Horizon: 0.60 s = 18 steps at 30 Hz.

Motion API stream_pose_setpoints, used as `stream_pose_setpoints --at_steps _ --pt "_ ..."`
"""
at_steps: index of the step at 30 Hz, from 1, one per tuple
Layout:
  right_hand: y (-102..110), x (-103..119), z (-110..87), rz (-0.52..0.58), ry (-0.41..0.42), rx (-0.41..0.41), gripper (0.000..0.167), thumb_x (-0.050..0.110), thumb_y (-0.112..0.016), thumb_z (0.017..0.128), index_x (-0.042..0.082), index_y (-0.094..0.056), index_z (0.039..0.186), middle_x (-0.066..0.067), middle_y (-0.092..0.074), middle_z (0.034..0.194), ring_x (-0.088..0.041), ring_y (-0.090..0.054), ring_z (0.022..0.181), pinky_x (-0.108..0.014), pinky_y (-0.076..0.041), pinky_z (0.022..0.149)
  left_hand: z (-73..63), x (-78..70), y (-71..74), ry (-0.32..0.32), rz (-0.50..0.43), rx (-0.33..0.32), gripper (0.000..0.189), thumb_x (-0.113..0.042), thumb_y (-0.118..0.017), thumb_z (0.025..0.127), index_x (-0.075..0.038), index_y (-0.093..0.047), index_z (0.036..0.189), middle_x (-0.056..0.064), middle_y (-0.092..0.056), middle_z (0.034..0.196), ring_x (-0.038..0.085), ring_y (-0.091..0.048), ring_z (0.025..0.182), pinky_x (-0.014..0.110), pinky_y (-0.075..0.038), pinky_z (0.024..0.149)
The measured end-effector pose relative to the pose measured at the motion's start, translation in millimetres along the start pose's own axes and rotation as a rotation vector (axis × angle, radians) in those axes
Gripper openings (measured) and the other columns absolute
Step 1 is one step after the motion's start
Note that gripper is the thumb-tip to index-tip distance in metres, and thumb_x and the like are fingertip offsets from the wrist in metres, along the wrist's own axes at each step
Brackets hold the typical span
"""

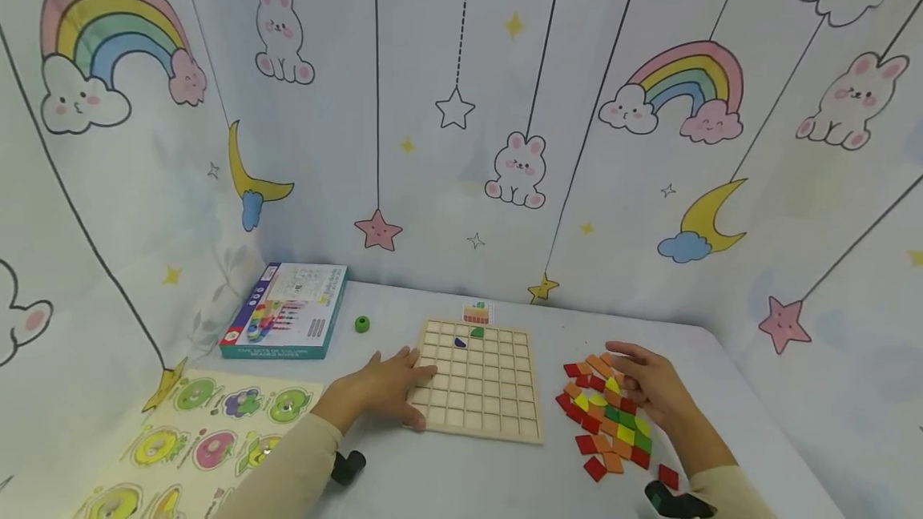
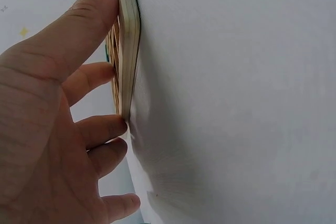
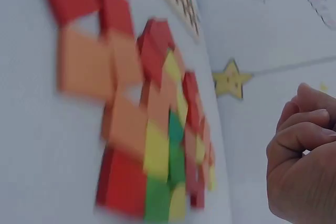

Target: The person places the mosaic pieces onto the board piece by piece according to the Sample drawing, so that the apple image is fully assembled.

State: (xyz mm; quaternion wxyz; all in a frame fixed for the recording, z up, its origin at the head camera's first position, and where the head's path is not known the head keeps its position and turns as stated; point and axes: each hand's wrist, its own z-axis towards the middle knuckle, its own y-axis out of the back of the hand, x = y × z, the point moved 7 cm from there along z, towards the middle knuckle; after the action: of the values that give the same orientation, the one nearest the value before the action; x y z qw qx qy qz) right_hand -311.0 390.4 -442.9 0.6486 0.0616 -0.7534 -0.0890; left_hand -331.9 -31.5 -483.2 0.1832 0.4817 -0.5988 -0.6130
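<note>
A square wooden grid board [image 1: 481,395] lies on the white table. A blue piece [image 1: 460,342] and a green piece [image 1: 477,332] sit in its far cells. My left hand [image 1: 385,385] rests at the board's left edge, fingers spread. In the left wrist view, the thumb [image 2: 79,30] and fingertips touch the wooden edge [image 2: 128,51]. My right hand [image 1: 652,387] hovers over the far right side of a pile of red, orange, yellow and green tiles [image 1: 611,413]. Its fingers [image 3: 296,135] are bent in the right wrist view; whether they hold a tile is hidden.
A boxed set [image 1: 288,311] stands at the back left, with a green bead [image 1: 362,324] beside it. A fruit puzzle board [image 1: 209,423] covers the near left. Behind the grid board lies a small picture card [image 1: 477,312]. Patterned curtains [image 1: 433,183] surround the table.
</note>
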Motion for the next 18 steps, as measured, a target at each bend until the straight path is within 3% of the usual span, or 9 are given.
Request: stream_pose_setpoints --at_steps 3,6,12,18 --pt "28.2 -16.8 -15.0 0.048 -0.064 -0.034 0.038 0.030 -0.063 0.103 0.016 -0.061 0.138 0.005 -0.053 0.090 -0.008 -0.039 0.059 -0.017 -0.035 0.051 0.2 0.4 -1.0 0.005 -0.008 0.000 0.092 -0.059 -0.083 0.074 -0.027 -0.048 0.153 0.015 -0.030 0.166 0.034 -0.019 0.156 0.070 -0.014 0.120" --pt "43.3 -31.9 -23.3 0.040 -0.131 -0.062 0.039 0.030 -0.065 0.101 0.016 -0.061 0.138 0.006 -0.054 0.090 -0.009 -0.041 0.062 -0.018 -0.036 0.052 0.2 1.3 1.7 0.011 -0.006 0.001 0.092 -0.060 -0.083 0.075 -0.027 -0.047 0.154 0.014 -0.028 0.167 0.033 -0.018 0.157 0.069 -0.013 0.121" --pt "50.7 -54.7 -37.5 -0.163 -0.220 -0.071 0.049 0.026 -0.067 0.100 0.004 -0.056 0.142 -0.002 -0.060 0.093 -0.016 -0.045 0.062 -0.023 -0.038 0.051 0.2 -0.8 3.6 0.016 0.000 0.006 0.091 -0.060 -0.082 0.075 -0.028 -0.048 0.153 0.014 -0.027 0.167 0.034 -0.016 0.157 0.069 -0.012 0.121" --pt "52.3 -70.7 -42.9 -0.297 -0.263 -0.088 0.048 0.029 -0.072 0.095 0.003 -0.063 0.134 -0.006 -0.060 0.096 -0.023 -0.046 0.066 -0.026 -0.039 0.052 -1.4 -2.4 1.5 0.021 -0.005 0.024 0.091 -0.059 -0.083 0.076 -0.026 -0.048 0.153 0.014 -0.027 0.167 0.034 -0.016 0.157 0.069 -0.012 0.120"
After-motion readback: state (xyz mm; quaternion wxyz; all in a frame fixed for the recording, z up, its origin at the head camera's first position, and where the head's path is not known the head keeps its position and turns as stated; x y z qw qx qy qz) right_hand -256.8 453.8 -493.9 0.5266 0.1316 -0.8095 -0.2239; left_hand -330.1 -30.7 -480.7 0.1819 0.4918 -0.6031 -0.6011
